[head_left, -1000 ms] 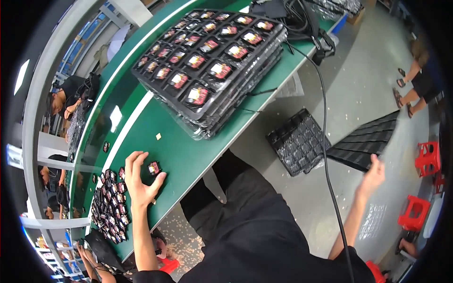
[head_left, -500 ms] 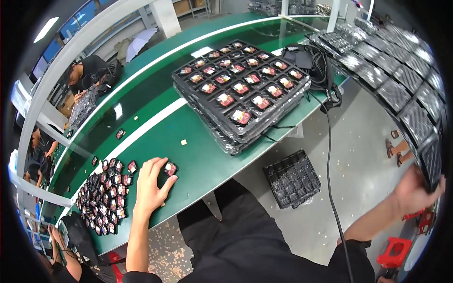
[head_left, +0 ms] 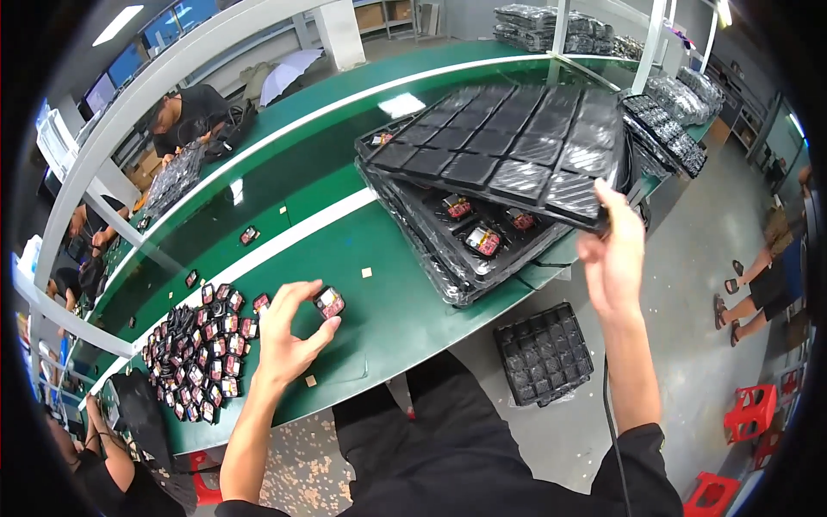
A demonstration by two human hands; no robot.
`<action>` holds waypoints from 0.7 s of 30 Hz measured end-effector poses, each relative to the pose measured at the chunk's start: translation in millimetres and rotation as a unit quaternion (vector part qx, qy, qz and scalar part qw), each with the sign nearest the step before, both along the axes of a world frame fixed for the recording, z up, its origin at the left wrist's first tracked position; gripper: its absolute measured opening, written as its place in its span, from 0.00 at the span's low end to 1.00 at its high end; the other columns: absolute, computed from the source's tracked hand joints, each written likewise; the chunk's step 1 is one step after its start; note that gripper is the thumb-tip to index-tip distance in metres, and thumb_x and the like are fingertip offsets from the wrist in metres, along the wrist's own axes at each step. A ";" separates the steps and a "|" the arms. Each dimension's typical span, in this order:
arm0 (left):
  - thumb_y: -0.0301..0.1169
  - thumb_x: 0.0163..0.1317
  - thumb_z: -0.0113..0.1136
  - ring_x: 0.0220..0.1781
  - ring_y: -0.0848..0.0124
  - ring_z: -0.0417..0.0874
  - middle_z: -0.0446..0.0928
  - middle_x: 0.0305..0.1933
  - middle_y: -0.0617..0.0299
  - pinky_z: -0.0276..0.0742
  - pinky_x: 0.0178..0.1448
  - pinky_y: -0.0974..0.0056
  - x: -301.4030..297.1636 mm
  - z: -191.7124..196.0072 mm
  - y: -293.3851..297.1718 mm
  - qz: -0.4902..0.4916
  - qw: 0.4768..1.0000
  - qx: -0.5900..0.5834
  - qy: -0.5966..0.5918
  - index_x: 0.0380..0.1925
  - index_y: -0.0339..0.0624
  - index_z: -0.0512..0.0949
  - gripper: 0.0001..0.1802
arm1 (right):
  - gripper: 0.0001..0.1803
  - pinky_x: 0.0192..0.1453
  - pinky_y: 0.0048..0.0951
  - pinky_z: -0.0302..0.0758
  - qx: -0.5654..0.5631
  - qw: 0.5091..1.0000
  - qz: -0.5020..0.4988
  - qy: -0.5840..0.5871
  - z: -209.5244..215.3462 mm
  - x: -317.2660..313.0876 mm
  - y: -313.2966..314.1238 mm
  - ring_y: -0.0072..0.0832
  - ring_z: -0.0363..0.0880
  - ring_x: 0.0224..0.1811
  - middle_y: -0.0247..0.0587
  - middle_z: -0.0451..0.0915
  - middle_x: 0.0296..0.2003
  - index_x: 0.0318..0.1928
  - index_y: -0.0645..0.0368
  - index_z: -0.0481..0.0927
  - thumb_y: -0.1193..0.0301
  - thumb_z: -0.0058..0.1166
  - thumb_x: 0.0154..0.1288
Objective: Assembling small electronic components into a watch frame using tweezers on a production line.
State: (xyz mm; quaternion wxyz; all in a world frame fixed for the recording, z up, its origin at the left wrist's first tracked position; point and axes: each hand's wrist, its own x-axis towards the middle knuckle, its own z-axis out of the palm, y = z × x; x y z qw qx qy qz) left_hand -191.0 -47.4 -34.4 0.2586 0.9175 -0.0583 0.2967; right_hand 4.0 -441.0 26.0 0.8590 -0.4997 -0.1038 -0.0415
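My right hand [head_left: 616, 254] grips the near right corner of a black plastic tray [head_left: 508, 142] with square compartments. That tray lies tilted over a plastic-wrapped stack of trays [head_left: 431, 246]; small black devices [head_left: 482, 240] show in the uppermost one, below its near edge. In my left hand [head_left: 293, 332], thumb and fingers close round one small black device [head_left: 329, 302] with a coloured face, just over the green table. Left of that hand lies a heap of similar black devices [head_left: 202, 353].
A few single devices lie on the green table [head_left: 362, 332]. An empty compartment tray [head_left: 544, 353] rests on the floor. Wrapped trays [head_left: 663, 133] stand at the far right, red stools [head_left: 749, 414] at the lower right. Co-workers [head_left: 194, 121] sit along the left; another person stands at right.
My right hand has swung the empty tray from the far right onto the filled stack, covering most of its devices. My left hand has lifted the single device slightly off the table.
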 end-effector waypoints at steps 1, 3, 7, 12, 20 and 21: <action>0.28 0.55 0.82 0.56 0.56 0.90 0.88 0.55 0.47 0.84 0.65 0.55 10.1 6.2 -5.0 -0.005 0.999 -0.044 -0.011 0.59 0.31 0.85 0.30 | 0.13 0.23 0.22 0.59 -0.049 0.997 -0.011 0.054 -2.6 -1.2 7.8 0.14 0.65 0.18 0.33 0.82 0.28 0.44 0.56 0.86 0.61 0.61 0.85; 0.28 0.56 0.82 0.56 0.57 0.90 0.88 0.55 0.47 0.85 0.66 0.56 36.9 32.8 -19.3 -0.029 0.998 -0.019 -0.059 0.59 0.31 0.85 0.30 | 0.18 0.23 0.22 0.57 -0.124 0.985 0.052 0.108 -13.4 -1.2 3.2 0.13 0.64 0.17 0.37 0.81 0.25 0.42 0.58 0.87 0.56 0.61 0.84; 0.28 0.58 0.82 0.55 0.61 0.90 0.88 0.55 0.50 0.85 0.65 0.58 121.5 73.2 -53.6 -0.135 0.983 -0.023 -0.122 0.60 0.32 0.86 0.29 | 0.25 0.22 0.22 0.55 -0.221 0.961 0.120 0.112 -17.8 -17.9 -0.7 0.13 0.62 0.15 0.40 0.82 0.20 0.32 0.62 0.88 0.53 0.65 0.82; 0.33 0.63 0.82 0.52 0.64 0.92 0.88 0.53 0.54 0.88 0.62 0.59 205.6 77.8 -74.4 -0.180 0.982 -0.053 -0.027 0.60 0.33 0.86 0.27 | 0.12 0.22 0.19 0.53 -0.235 0.964 0.108 0.066 -26.3 -24.1 -2.6 0.08 0.62 0.16 0.31 0.80 0.20 0.37 0.64 0.88 0.68 0.71 0.76; 0.27 0.67 0.78 0.59 0.68 0.91 0.88 0.58 0.58 0.88 0.68 0.59 183.9 60.1 -59.8 -0.135 0.972 -0.193 -0.010 0.61 0.35 0.86 0.23 | 0.35 0.28 0.34 0.78 -0.583 0.654 -0.040 -0.481 -29.2 -18.4 8.4 0.33 0.84 0.26 0.33 0.81 0.31 0.68 0.57 0.85 0.62 0.80 0.61; 0.25 0.68 0.76 0.59 0.70 0.90 0.87 0.58 0.56 0.87 0.67 0.60 169.2 66.8 -57.4 -0.126 0.974 -0.188 -0.027 0.62 0.33 0.85 0.23 | 0.32 0.28 0.33 0.78 -0.586 0.635 -0.041 -0.502 -31.2 -13.9 8.5 0.31 0.83 0.25 0.31 0.79 0.29 0.66 0.57 0.87 0.64 0.79 0.61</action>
